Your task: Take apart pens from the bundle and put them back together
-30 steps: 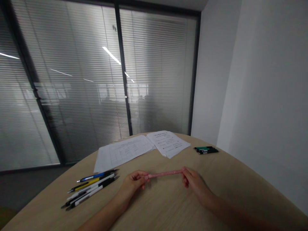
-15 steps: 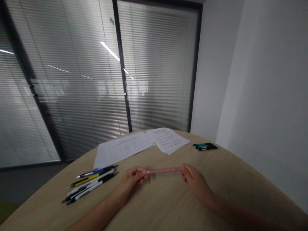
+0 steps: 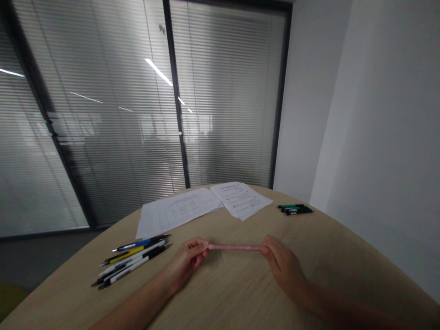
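Note:
A thin pink stick, perhaps a pen, is stretched level between my two hands over the wooden table. My left hand pinches its left end between thumb and fingers. Its right end is in the closed fingers of my right hand, which hide the tip. Left of my left hand lies a group of several pens, among them a blue pen, a yellow pen and a white pen.
Printed sheets lie at the table's far side, with a second stack of paper beside them. Several dark and green pens rest at the right back. Behind the table stand a glass partition with blinds and a white wall.
My right hand has shifted slightly right and down, and the pink stick now lies more level, with more of it showing. The whole view has shifted slightly.

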### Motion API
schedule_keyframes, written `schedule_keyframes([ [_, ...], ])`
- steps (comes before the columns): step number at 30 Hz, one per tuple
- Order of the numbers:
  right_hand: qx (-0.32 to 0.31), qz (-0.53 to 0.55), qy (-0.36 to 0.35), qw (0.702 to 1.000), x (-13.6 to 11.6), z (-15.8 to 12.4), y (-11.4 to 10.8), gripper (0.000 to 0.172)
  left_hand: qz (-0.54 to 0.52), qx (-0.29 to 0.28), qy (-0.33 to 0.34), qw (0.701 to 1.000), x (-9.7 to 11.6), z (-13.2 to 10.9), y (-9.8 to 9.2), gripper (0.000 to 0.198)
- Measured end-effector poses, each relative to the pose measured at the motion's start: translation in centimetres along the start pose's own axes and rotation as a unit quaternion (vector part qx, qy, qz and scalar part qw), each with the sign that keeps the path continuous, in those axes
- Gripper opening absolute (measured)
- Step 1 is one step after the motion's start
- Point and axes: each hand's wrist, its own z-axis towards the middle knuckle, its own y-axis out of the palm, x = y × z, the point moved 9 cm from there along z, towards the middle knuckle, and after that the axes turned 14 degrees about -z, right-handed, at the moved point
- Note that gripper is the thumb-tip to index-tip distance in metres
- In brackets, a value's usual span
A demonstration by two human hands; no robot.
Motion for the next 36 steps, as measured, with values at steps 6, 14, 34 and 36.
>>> schedule_keyframes([
  [6, -0.082, 0.051, 0.120, 0.988, 2.5, 0.3, 2.2, 0.031, -0.035, 0.018, 0.019, 0.999, 0.1, 0.3, -0.5, 0.018],
  [14, -0.166, 0.290, 0.244, 0.910, 4.9, 0.2, 6.9, 0.035, -0.017, 0.022, 0.032, 0.999, 0.3, 0.2, -0.3, 0.025],
  [34, -0.161, 0.149, 0.138, 0.966, 2.3, 0.9, 4.5, 0.028, -0.018, 0.034, 0.010, 0.999, 0.0, 0.4, -0.8, 0.014],
  [36, -0.161, 0.140, 0.136, 0.967, 2.3, 0.9, 4.5, 0.026, -0.034, 0.041, 0.010, 0.999, -0.1, 0.5, -0.9, 0.011],
])
